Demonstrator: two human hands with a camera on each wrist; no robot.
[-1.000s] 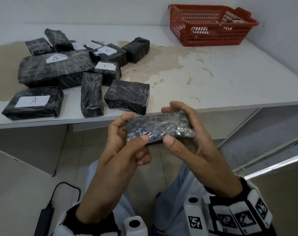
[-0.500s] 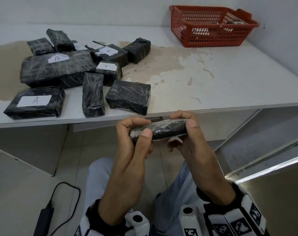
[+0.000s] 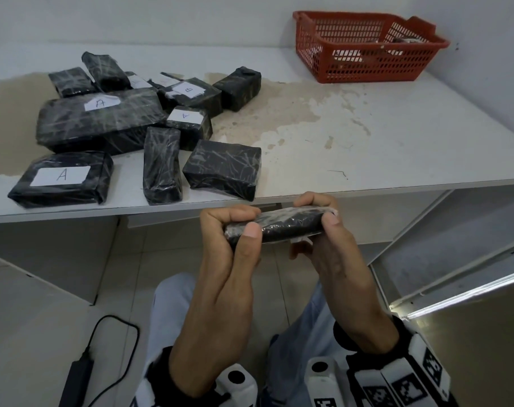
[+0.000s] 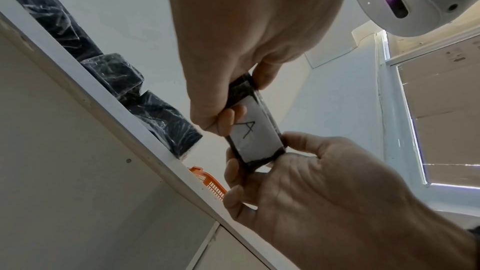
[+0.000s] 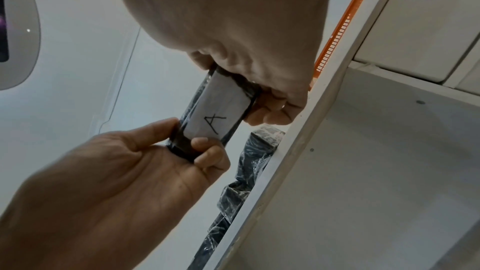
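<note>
head: left hand (image 3: pixel 226 259) and right hand (image 3: pixel 338 259) pinch black packet (image 3: pixel 279 226) by its ends, edge-on, just in front of table (image 3: pixel 367 142) edge | left wrist: white label (image 4: pixel 249 137) marked A on packet underside | right wrist: both hands curled round packet ends, label in view

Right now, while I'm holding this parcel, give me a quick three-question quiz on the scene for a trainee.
1. True or false: the left hand and the right hand both grip the small black parcel.
2. Which letter is written on the parcel's white label? a) A b) B c) D
3. Where on the table does the red basket stand?

Key: 1 true. 2 a. 3 the far right corner, by the wall.
</note>
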